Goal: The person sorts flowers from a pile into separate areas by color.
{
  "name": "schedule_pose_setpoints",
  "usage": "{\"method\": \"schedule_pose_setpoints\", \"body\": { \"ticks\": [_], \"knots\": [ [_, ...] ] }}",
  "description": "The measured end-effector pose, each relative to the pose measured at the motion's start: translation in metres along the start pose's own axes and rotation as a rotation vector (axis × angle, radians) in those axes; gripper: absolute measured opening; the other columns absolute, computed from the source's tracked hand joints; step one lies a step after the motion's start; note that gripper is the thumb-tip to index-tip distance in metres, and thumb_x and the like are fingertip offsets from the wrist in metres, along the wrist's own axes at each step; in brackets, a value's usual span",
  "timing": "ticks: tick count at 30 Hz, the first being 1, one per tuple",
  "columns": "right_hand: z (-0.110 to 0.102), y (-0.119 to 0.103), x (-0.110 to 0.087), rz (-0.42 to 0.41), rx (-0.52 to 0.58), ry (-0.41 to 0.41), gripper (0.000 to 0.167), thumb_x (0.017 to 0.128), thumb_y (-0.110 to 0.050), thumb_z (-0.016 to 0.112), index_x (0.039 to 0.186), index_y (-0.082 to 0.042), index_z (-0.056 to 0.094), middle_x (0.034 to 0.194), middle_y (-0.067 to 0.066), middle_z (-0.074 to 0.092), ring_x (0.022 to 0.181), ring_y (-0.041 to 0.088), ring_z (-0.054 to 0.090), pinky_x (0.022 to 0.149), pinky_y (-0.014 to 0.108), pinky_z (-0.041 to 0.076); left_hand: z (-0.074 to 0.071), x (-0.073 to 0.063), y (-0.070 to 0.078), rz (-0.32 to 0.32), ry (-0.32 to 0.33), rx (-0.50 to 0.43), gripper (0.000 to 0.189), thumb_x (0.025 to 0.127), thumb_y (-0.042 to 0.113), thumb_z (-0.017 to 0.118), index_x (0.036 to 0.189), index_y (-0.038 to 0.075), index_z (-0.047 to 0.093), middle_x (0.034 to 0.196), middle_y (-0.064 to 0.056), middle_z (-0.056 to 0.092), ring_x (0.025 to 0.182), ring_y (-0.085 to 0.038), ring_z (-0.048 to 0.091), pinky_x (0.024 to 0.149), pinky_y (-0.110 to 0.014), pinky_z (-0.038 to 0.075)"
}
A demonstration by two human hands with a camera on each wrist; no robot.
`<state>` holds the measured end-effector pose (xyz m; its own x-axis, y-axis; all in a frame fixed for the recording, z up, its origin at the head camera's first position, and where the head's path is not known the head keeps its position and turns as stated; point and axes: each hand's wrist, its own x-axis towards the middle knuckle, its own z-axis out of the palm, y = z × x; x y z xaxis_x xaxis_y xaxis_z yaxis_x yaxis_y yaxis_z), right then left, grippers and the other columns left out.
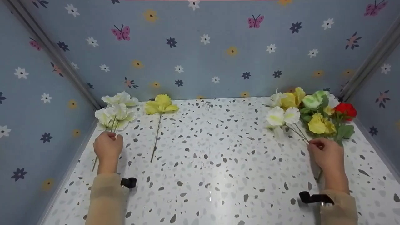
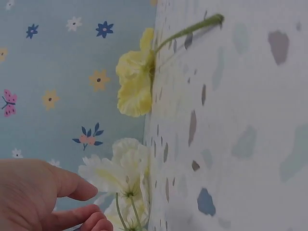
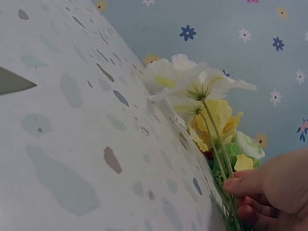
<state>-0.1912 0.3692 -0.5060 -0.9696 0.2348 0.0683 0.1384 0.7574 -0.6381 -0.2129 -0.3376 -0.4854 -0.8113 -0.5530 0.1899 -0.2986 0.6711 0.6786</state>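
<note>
At the left, white flowers (image 1: pixel 116 111) lie with their stems toward me, and my left hand (image 1: pixel 108 148) is over those stems. In the left wrist view a gap shows between its thumb (image 2: pixel 79 185) and forefinger, right beside the stems. To its right a single yellow flower (image 1: pixel 161 104) lies on the table. My right hand (image 1: pixel 328 156) pinches the thin green stem of a white flower (image 1: pixel 282 116) between thumb and forefinger. In the right wrist view a second stem runs close alongside. Several yellow, pale green and red flowers (image 1: pixel 345 110) are bunched just beyond this hand.
The white speckled tabletop (image 1: pixel 200 162) spreads between both hands. A blue patterned back wall (image 1: pixel 200 62) stands behind the flowers, with side panels at left and right. Green leaves (image 1: pixel 345 131) stick out from the bunch on the right.
</note>
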Motion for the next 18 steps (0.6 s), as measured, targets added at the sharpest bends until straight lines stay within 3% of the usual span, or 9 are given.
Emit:
{"method": "schedule_pose_setpoints", "body": {
  "ticks": [5,11,14,18],
  "knots": [
    [0.000,-0.007,-0.002,-0.020,0.009,0.073,0.028,0.111,-0.018,0.065,0.128,0.001,0.075,0.117,0.024,0.068,0.103,0.035,0.063,0.077,0.035,0.048,0.004,-0.014,0.023,0.012,-0.022,-0.083,0.031,0.103,0.018,0.064,0.118,-0.008,0.072,0.109,-0.029,0.072,0.102,-0.047,0.066,0.094,-0.061,0.050],
    [-0.005,-0.028,-0.004,-0.002,0.101,0.197,0.029,0.110,-0.025,0.069,0.130,-0.005,0.077,0.120,0.015,0.072,0.095,0.007,0.060,0.073,0.013,0.047,0.015,-0.032,0.060,0.059,-0.059,-0.190,0.026,0.104,0.018,0.065,0.116,-0.004,0.075,0.108,-0.024,0.075,0.098,-0.040,0.070,0.087,-0.052,0.054],
    [-0.007,-0.040,-0.005,0.026,0.185,0.207,0.034,0.109,-0.031,0.070,0.132,-0.006,0.076,0.117,0.005,0.074,0.093,-0.003,0.059,0.075,0.011,0.048,0.024,-0.043,0.078,0.095,-0.103,-0.234,0.025,0.104,0.018,0.066,0.115,-0.001,0.076,0.106,-0.020,0.076,0.096,-0.035,0.070,0.084,-0.046,0.055],
    [-0.007,-0.058,-0.007,0.048,0.326,0.178,0.040,0.107,-0.034,0.072,0.135,-0.006,0.073,0.110,-0.009,0.071,0.098,0.000,0.061,0.078,0.012,0.051,0.040,-0.062,0.103,0.144,-0.186,-0.283,0.021,0.103,0.018,0.070,0.112,0.001,0.078,0.103,-0.016,0.077,0.094,-0.030,0.071,0.083,-0.040,0.056]
  ]
}}
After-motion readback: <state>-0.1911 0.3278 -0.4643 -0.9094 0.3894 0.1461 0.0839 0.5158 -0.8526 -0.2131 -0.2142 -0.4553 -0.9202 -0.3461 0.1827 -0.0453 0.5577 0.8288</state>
